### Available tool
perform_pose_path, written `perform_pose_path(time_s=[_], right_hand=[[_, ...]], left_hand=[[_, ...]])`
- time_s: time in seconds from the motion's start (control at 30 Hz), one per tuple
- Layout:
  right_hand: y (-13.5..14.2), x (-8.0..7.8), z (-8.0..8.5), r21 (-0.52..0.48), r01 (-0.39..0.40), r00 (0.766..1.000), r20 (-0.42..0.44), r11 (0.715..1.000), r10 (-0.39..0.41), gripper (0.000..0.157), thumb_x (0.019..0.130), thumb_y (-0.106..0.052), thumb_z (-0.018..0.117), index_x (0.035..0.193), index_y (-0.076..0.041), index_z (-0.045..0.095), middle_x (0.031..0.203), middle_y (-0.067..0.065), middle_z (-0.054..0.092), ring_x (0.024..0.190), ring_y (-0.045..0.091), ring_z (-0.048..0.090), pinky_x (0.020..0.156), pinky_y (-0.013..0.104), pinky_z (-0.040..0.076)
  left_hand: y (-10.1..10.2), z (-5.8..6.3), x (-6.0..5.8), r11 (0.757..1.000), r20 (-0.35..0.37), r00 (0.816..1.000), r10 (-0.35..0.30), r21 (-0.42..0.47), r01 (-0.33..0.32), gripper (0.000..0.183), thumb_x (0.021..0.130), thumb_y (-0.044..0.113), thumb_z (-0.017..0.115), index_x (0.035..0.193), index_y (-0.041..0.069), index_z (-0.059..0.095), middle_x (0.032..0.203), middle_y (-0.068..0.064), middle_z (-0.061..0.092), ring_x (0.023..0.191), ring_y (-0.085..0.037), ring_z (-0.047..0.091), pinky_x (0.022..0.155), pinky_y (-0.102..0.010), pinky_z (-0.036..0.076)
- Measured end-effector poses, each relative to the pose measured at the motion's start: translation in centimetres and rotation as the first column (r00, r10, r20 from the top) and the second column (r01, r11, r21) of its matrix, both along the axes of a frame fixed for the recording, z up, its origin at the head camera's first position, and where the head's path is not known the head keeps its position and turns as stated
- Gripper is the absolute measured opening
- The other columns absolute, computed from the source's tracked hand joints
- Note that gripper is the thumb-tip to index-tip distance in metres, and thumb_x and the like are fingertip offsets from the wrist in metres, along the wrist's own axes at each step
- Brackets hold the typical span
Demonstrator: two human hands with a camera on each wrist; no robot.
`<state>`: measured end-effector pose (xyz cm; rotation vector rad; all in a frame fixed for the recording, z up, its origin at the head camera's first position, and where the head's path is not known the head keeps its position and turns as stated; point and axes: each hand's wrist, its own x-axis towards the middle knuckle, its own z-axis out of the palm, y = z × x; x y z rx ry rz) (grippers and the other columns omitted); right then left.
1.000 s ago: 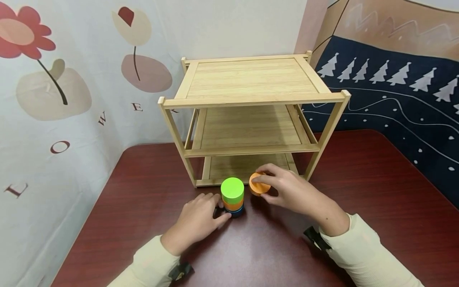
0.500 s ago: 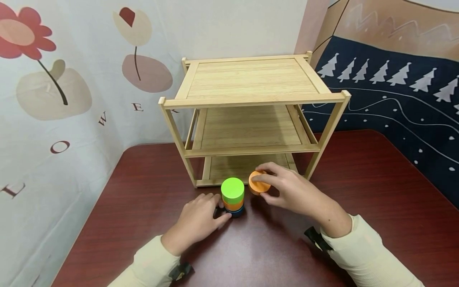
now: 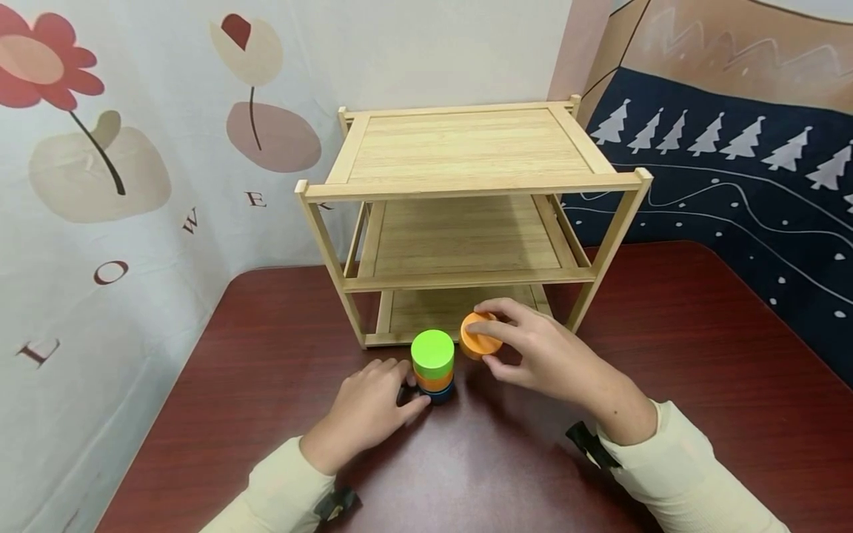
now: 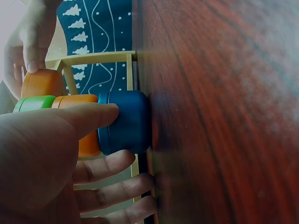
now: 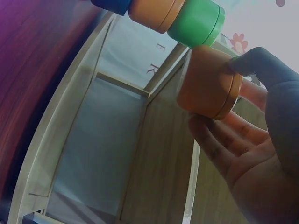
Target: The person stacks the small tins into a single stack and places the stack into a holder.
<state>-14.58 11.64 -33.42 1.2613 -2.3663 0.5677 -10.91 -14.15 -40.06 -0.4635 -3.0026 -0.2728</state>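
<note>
In front of the wooden shelf [image 3: 466, 148], I see the left hand [image 3: 366, 406] gripping a blue jar [image 4: 128, 129] on the table [image 3: 280, 318], an orange jar [image 3: 435, 383] and green jar [image 3: 432, 354] stacked above; the right hand [image 3: 546, 355] pinches another orange jar [image 5: 204, 83], aloft before the shelf.

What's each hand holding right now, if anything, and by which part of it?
The right hand holds a smooth orange cylindrical jar by its side wall. The left hand pinches a smooth blue cylindrical jar, stacked lowest, by its side.
</note>
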Motion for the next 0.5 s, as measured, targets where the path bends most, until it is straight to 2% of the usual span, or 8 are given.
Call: perform_pose_path(time_s=[0.3, 0.5], right_hand=[[-0.11, 0.32, 0.43, -0.042, -0.010, 0.999, -0.036, 0.999, 0.009, 0.039, 0.075, -0.015, 0.067, 0.113, -0.019, 0.062, 0.121, 0.006, 0.054, 0.098, 0.014, 0.059, 0.076, 0.026, 0.051], [-0.18, 0.54, 0.78, -0.048, -0.012, 0.999, -0.030, 0.999, 0.011, 0.038, 0.076, -0.016, 0.066, 0.114, -0.019, 0.062, 0.121, 0.005, 0.054, 0.098, 0.013, 0.059, 0.075, 0.026, 0.051]], left_hand=[[-0.06, -0.07, 0.10, 1.000, 0.004, 1.000, -0.008, 0.005, 0.007, 0.035, 0.076, 0.059, 0.062, 0.084, 0.026, 0.054, 0.075, 0.012, 0.050, 0.076, -0.011, 0.052, 0.057, -0.033, 0.042], [-0.08, -0.08, 0.07, 1.000, -0.001, 1.000, -0.009, 0.010, 0.009, 0.033, 0.076, 0.058, 0.062, 0.083, 0.026, 0.055, 0.075, 0.013, 0.050, 0.076, -0.011, 0.052, 0.057, -0.034, 0.042]])
